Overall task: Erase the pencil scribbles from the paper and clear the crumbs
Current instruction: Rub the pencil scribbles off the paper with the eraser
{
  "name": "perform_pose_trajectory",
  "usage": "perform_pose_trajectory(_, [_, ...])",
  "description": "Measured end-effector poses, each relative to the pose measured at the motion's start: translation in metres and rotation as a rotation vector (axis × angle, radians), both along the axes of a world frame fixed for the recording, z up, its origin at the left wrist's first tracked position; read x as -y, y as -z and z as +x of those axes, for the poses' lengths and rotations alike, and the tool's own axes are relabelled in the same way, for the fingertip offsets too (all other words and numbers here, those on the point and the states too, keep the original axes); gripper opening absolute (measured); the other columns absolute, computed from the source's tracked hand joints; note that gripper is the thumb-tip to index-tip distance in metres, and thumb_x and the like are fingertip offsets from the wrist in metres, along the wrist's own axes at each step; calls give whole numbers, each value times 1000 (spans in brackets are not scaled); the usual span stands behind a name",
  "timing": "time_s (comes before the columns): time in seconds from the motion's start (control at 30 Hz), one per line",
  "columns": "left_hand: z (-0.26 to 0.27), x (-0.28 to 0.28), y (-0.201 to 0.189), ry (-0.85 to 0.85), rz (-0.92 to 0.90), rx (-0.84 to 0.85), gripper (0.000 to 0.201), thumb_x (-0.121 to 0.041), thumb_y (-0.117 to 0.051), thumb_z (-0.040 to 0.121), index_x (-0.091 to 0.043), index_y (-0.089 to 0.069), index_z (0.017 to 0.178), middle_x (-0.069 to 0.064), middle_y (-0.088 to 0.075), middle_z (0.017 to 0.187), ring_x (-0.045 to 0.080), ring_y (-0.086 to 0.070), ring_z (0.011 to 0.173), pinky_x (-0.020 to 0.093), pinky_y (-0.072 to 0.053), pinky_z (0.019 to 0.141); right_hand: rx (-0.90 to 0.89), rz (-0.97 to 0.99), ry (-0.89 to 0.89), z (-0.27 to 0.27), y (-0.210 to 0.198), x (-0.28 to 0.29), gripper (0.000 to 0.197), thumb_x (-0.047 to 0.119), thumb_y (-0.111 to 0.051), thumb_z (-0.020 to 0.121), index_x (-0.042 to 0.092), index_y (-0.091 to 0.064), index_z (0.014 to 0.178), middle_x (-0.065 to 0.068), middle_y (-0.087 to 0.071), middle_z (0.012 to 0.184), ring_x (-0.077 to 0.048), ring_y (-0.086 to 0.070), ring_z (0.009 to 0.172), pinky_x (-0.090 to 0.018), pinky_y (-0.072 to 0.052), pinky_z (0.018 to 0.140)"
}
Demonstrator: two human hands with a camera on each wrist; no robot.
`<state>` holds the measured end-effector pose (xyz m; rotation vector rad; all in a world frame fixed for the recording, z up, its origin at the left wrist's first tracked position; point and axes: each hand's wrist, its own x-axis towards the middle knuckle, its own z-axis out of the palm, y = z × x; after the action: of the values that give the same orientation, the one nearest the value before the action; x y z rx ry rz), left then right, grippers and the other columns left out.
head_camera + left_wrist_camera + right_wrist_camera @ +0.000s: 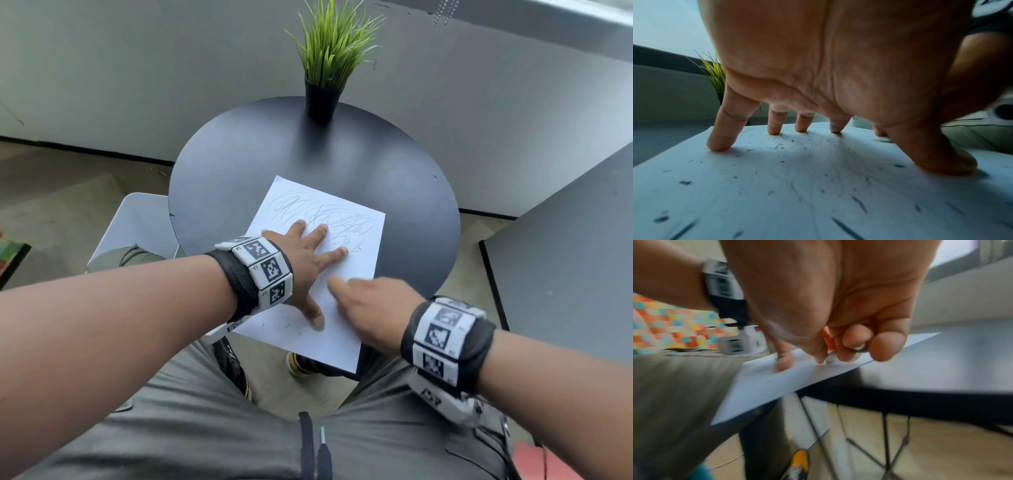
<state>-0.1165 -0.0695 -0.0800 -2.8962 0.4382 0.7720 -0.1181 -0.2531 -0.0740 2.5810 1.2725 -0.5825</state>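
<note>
A white paper (pixel 334 342) lies on the round black table (pixel 274 154), its near corner hanging over the table's edge. Faint pencil scribbles (pixel 325 214) cover its far half. Dark eraser crumbs (pixel 781 147) are scattered over the sheet, some near the bottom (pixel 287 323). My left hand (pixel 305 260) lies spread on the paper, fingertips (pixel 721 146) and thumb pressing it down. My right hand (pixel 359 301), blurred, sits at the paper's lower right. Its curled fingers pinch a small eraser (pixel 830 358) with an orange part, tip on the sheet.
A black pot with green grass (pixel 325 68) stands at the table's far edge. A white chair (pixel 144 222) sits to the left and a grey tabletop (pixel 565 267) to the right. My knees are under the table's near edge.
</note>
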Motion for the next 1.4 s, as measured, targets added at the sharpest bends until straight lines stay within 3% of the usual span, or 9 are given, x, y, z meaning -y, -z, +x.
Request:
perform_pose_trajectory(0.1, [2, 1, -2, -6, -12, 4, 133, -95, -60, 52, -46, 10, 153, 0, 11, 165, 38, -1, 148, 64, -44, 97, 52, 34, 106, 18, 0, 4, 24, 23, -43, 94, 24, -28, 113, -1, -59, 99, -35, -63, 84, -38, -48, 63])
perform_pose_trajectory(0.23, [-5, 11, 1, -53, 10, 40, 128, -100, -48, 54, -43, 6, 155, 3, 4, 165, 37, -12, 144, 62, -41, 97, 134, 13, 311, 71, 4, 12, 20, 25, -40, 96, 26, -21, 88, -3, -52, 87, -33, -53, 72, -38, -43, 60])
perform_pose_trajectory(0.4, [-1, 2, -2, 9, -55, 153, 111, -98, -47, 58, -37, -28, 148, 1, -36, 140, 28, -36, 121, 44, -45, 85, 119, 20, 396, 94, 2, 8, 11, 25, -37, 96, 24, -26, 92, -6, -55, 90, -33, -56, 76, -38, -48, 63])
perform_pose_trajectory(0.63, [11, -20, 6, -56, -45, 16, 141, -97, -59, 45, -40, 6, 156, -4, 11, 166, 30, 3, 152, 66, -23, 111, 87, 45, 207, 53, -5, -10, 12, 23, -41, 94, 19, -33, 102, -7, -59, 101, -35, -58, 84, -40, -48, 66])
perform_pose_trajectory(0.73, [16, -22, 6, -4, -20, 17, 141, -97, -60, 44, -41, 8, 155, -4, 14, 166, 29, 7, 152, 65, -22, 112, -56, 38, -86, 11, -1, -18, 14, 24, -44, 95, 25, -31, 100, 1, -52, 93, -32, -56, 81, -37, -44, 62])
perform_pose_trajectory(0.9, [17, -21, 6, -12, -37, -32, 139, -92, -65, 51, -39, 12, 155, -3, 20, 165, 29, 13, 152, 66, -18, 114, 118, 14, 267, 71, -5, -13, 10, 26, -37, 96, 24, -27, 97, -8, -62, 107, -34, -56, 82, -37, -43, 66])
perform_pose_trajectory(1.07, [16, -23, 9, -7, -40, -21, 139, -92, -64, 52, -40, 13, 155, -3, 22, 165, 28, 15, 152, 66, -18, 114, -87, 8, -14, 10, -9, -29, 22, 16, -44, 91, 17, -35, 112, -8, -60, 109, -37, -62, 96, -36, -40, 66])
perform_pose_trajectory(1.23, [17, -23, 7, -5, -47, -34, 138, -91, -65, 52, -40, 11, 155, -2, 20, 165, 29, 14, 152, 67, -20, 113, 91, 0, 327, 65, -12, -16, 7, 24, -34, 96, 19, -29, 99, -13, -63, 109, -35, -55, 80, -39, -45, 68])
perform_pose_trajectory(1.4, [15, -23, 7, -4, -42, -34, 138, -91, -64, 53, -40, 13, 155, -3, 23, 164, 28, 16, 152, 66, -18, 114, -96, 7, 17, 12, -11, -25, 14, 23, -38, 97, 20, -34, 111, -8, -61, 111, -37, -60, 91, -37, -42, 68])
